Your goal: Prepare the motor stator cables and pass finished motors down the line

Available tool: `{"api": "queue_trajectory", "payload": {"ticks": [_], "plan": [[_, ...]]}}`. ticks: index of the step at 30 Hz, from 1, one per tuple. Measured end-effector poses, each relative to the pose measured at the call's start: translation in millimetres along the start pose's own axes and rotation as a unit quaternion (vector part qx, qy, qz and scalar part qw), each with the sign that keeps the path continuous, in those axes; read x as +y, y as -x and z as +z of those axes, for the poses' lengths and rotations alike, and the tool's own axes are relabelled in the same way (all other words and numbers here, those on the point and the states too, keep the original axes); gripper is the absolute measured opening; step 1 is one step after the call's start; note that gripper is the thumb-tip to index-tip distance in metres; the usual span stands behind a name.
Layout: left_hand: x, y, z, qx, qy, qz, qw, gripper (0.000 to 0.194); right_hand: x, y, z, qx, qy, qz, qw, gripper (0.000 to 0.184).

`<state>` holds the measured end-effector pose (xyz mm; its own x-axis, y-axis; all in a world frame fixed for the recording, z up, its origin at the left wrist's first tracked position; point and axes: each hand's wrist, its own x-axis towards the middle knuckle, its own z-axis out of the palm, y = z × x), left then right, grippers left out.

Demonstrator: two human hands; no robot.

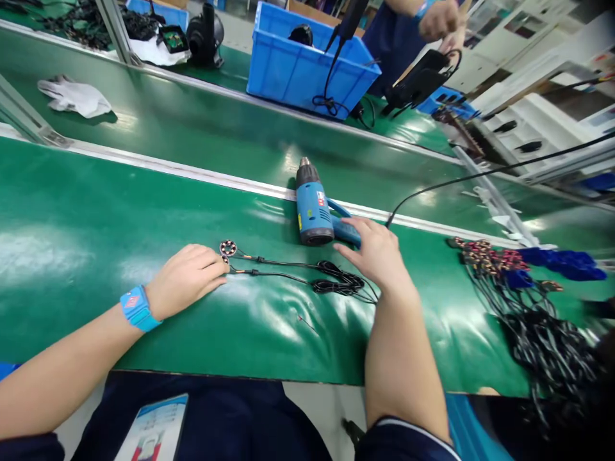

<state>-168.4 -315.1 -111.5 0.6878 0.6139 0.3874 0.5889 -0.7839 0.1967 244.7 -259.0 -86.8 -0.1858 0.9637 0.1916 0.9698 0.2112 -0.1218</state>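
Observation:
On the green mat, two small ring-shaped parts with copper-coloured coils lie one behind the other. The far coil ring (228, 248) is in full view; the near one is partly hidden by my left hand (189, 280), whose fingers close on its edge. From the rings, two black cables (283, 275) run right into folded bundles. A blue heat gun (314, 208) lies on its side with its nozzle pointing away from me. My right hand (377, 253) has its fingers and thumb around the handle.
To the right lies a heap of similar cabled coil parts (542, 320) beside blue material (562, 262). Metal rails cross behind the mat. Farther back are a white glove (74, 96), a blue bin (298, 64) and a co-worker's hands (442, 25) above a black device.

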Motion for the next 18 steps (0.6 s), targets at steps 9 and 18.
{"api": "queue_trajectory", "payload": {"ticks": [9, 18], "plan": [[-1, 0, -2.4, -0.011, 0.02, 0.006, 1.0, 0.015, 12, -26, 57, 0.056, -0.056, 0.035, 0.996, 0.053], [-3, -1, -7.2, -0.044, 0.026, -0.008, 0.999, 0.01, 10, -28, 53, 0.041, -0.067, 0.102, 0.992, 0.045]]}}
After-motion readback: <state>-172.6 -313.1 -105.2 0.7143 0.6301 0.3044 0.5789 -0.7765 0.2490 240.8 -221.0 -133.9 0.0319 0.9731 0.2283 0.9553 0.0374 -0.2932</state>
